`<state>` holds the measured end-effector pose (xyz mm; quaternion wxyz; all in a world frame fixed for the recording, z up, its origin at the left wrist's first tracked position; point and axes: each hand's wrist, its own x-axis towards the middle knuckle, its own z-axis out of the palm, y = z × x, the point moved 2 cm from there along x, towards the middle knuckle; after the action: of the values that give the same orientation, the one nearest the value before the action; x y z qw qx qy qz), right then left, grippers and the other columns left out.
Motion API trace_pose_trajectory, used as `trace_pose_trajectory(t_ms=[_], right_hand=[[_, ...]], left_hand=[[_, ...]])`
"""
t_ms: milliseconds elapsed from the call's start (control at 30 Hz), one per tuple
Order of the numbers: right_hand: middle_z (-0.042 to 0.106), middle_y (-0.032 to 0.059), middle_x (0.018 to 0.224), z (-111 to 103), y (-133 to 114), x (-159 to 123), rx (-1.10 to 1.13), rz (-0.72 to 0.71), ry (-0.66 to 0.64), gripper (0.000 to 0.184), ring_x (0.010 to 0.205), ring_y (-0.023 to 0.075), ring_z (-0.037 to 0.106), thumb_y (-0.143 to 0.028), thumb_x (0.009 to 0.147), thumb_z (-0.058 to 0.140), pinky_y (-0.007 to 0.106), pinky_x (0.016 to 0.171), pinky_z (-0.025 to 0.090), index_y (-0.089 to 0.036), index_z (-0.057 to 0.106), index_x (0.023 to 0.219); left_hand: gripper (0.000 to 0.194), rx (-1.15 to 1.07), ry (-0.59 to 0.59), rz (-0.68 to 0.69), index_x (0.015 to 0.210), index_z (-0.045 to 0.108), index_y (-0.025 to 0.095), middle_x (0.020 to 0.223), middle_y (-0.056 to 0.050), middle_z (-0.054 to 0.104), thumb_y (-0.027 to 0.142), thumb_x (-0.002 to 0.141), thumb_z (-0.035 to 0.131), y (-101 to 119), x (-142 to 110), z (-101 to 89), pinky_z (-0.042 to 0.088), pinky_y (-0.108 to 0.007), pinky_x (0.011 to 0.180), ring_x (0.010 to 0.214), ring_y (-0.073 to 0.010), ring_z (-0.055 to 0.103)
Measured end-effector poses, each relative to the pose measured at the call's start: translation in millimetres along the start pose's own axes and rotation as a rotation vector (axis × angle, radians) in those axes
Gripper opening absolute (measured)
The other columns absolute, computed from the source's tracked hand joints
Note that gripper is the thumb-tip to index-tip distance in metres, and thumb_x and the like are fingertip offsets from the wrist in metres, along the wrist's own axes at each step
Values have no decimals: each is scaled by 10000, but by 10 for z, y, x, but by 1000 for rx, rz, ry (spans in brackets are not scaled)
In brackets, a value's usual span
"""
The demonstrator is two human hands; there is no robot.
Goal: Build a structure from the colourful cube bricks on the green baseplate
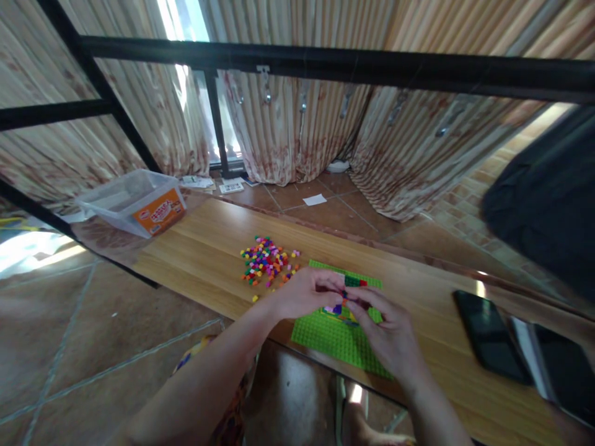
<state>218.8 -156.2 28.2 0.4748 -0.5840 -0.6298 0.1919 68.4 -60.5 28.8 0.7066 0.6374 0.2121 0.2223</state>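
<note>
A green studded baseplate (325, 337) lies on the wooden table (204, 248) in front of me. Both my hands hover over its middle, fingertips meeting. My left hand (304, 293) is curled, its fingers pinched near a small red and green brick piece (356, 282). My right hand (388, 328) is also curled, fingertips pressed on a little cluster of coloured bricks (341, 310) on the plate. A heap of tiny multicoloured bricks (267, 260) lies on the table just left of the plate.
A clear plastic tub (132, 201) with an orange label stands at the table's far left end. Two dark phones (488, 334) (558, 365) lie at the right. A black metal frame (325, 62) crosses overhead. Curtains hang behind; papers lie on the tiled floor.
</note>
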Motion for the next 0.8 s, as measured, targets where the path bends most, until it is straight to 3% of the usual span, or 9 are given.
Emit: trace_pose_trajectory(t_ms=[200, 333, 433, 567, 667, 800], right_hand=[[710, 30, 963, -42, -24, -36, 51, 26, -48, 176, 872, 179, 657, -331, 886, 622, 314, 783, 530, -306, 735, 1018], [725, 35, 941, -108, 46, -46, 92, 101, 5, 155, 843, 187, 663, -358, 846, 660, 319, 751, 533, -290, 755, 948], [743, 37, 890, -227, 225, -35, 96, 252, 155, 155, 808, 197, 671, -383, 769, 721, 332, 734, 538, -267, 768, 862], [750, 42, 802, -360, 478, -16, 159, 450, 318, 210, 744, 198, 669, -400, 655, 783, 350, 714, 540, -234, 767, 781], [742, 35, 747, -337, 548, 7, 194, 476, 273, 233, 675, 180, 649, -410, 628, 785, 324, 645, 531, -223, 768, 768], [749, 41, 758, -240, 568, 41, 182, 464, 190, 240, 696, 191, 663, -426, 640, 764, 324, 648, 529, -224, 772, 769]], left_hand=[[284, -146, -32, -54, 957, 649, 135, 770, -15, 688, 269, 735, 764, -71, 57, 81, 493, -231, 666, 653, -94, 624], [296, -122, -28, -33, 969, 644, 138, 780, -25, 693, 316, 755, 744, -58, 78, 111, 493, -225, 638, 635, -92, 620], [209, -3, 80, -10, 947, 649, 132, 740, -18, 682, 294, 816, 668, -15, 98, 63, 476, -204, 599, 597, -80, 593], [121, 209, 349, 22, 905, 660, 126, 761, -24, 688, 201, 842, 589, -22, 142, -109, 487, -207, 633, 666, -96, 615], [146, 366, 491, 34, 929, 678, 133, 848, -44, 717, 178, 822, 589, -82, 171, -222, 509, -238, 700, 750, -122, 642], [187, 545, 519, 5, 960, 699, 140, 926, -63, 733, 205, 821, 593, -130, 179, -259, 524, -279, 769, 822, -152, 657]])
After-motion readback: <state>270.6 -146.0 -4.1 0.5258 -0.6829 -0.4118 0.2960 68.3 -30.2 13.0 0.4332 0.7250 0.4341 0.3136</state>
